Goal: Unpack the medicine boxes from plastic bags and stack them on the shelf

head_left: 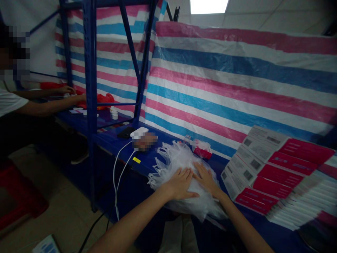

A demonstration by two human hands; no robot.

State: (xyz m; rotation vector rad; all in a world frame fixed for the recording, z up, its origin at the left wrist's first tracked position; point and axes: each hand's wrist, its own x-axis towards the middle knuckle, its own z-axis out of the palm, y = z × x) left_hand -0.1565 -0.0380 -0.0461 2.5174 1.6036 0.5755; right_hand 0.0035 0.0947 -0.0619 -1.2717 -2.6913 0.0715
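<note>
A pile of sheer white mesh drawstring bags [173, 158] lies at the front edge of the blue shelf top. On top of the pile rests my left hand [180, 184], flat with its fingers stretched out. My right hand [206, 179] presses on the same bags just to the right, palm down and fingers extended. The fingertips of the two hands nearly meet. Some bags hang over the edge toward my lap.
Right of the bags stand stacked red-and-white printed boxes [279, 172]. Behind are a small red box [202, 149] and a clear bottle [187, 139]. Left are a white power bank [139, 132] with cables and a blue rack post [91, 105]. A co-worker's arm [50, 105] reaches over the far shelf.
</note>
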